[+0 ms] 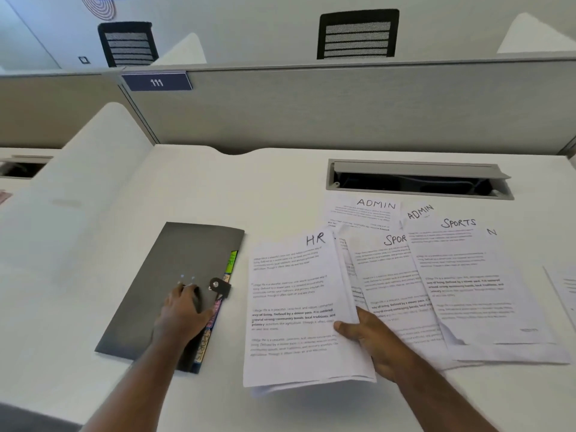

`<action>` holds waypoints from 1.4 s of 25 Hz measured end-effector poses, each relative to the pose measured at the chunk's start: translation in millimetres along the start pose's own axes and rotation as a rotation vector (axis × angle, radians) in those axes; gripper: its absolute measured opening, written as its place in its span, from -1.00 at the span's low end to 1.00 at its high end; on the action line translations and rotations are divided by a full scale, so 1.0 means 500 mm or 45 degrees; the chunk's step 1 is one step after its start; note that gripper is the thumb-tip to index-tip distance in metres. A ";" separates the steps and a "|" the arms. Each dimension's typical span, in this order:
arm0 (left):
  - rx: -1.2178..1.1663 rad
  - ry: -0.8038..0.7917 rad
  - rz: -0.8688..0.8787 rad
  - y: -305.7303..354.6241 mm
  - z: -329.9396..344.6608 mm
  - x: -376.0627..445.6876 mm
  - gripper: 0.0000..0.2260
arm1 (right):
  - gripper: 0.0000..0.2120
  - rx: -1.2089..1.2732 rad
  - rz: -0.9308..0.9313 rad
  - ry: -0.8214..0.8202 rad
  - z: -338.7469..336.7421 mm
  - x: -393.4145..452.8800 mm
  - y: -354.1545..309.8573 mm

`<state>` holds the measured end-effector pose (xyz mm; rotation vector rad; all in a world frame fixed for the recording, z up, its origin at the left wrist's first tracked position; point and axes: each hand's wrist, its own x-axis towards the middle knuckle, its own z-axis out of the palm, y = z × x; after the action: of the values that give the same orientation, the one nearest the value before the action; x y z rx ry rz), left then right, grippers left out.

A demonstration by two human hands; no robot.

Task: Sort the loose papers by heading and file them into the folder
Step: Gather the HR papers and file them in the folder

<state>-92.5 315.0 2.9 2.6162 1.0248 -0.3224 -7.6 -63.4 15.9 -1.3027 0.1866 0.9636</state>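
Observation:
A dark grey folder point(174, 275) lies closed on the white desk, with coloured tabs showing along its right edge and a black clasp point(220, 286). My left hand point(184, 310) rests flat on its cover near the clasp. To its right, my right hand point(371, 341) grips the right edge of a small stack of papers headed HR point(293, 307), thumb on top. Beside them lie overlapping sheets headed SPORTS point(467, 275) and, further back, two sheets headed ADMIN point(364, 213).
An open cable hatch point(417, 179) is set into the desk behind the papers. A grey partition point(343, 107) closes off the back, a white divider point(78, 194) the left side. Another sheet's edge point(564, 288) shows at the far right.

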 end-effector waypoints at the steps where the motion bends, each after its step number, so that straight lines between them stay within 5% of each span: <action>1: 0.038 0.002 0.007 0.006 0.000 -0.002 -0.42 | -0.73 -0.019 -0.001 0.006 0.015 0.003 0.006; 5: 0.140 -0.003 0.075 0.043 -0.021 -0.005 -0.71 | -0.74 -0.041 -0.041 0.056 0.059 0.015 0.020; 15: -0.133 0.133 0.234 -0.017 -0.139 0.004 -0.65 | -0.74 -0.212 -0.111 0.095 0.197 0.064 -0.001; 24: -0.162 0.101 0.231 -0.023 -0.129 -0.013 -0.69 | -0.66 -0.611 -0.329 0.361 0.368 0.114 -0.002; 30: -0.054 0.296 0.311 0.007 -0.113 -0.039 -0.64 | -0.61 -0.639 -0.314 0.142 0.464 0.131 0.028; 35: -0.003 0.263 0.223 0.008 -0.107 -0.043 -0.63 | -0.55 -1.086 -0.062 0.028 0.472 0.174 -0.047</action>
<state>-100.2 318.1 60.1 2.7564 0.8460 -0.0101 -28.9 185.5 52.3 -2.0794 -0.2755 1.0241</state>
